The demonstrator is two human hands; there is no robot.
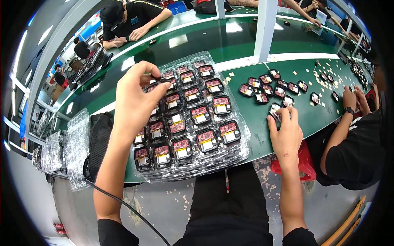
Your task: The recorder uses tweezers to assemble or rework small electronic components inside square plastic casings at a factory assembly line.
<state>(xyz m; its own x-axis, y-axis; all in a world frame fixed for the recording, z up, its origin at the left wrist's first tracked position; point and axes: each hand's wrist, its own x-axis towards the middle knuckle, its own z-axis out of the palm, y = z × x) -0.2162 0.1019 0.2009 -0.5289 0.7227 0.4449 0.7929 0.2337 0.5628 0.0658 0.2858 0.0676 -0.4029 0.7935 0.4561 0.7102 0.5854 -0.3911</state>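
A stack of clear plastic trays [243,141] lies in front of me, its top tray filled with rows of black-framed modules [199,115] that show red circuit boards and white blocks. My left hand [135,92] reaches over the far left part of this tray. Its thumb and fingers are closed in a pinch on the dark edge of a module, mostly hidden by the hand. To the right of the trays, my right hand [288,135] grips another black-framed module [275,108] by its edges, at the near side of a loose group of similar modules [267,89] on the green bench.
Small pale squares [324,67] are scattered over the green bench [254,127]. A white post [266,30] rises behind the trays. Empty clear trays [78,147] and a black bag [100,143] sit at left. A co-worker's hands [355,98] work at right; another person [133,24] sits opposite.
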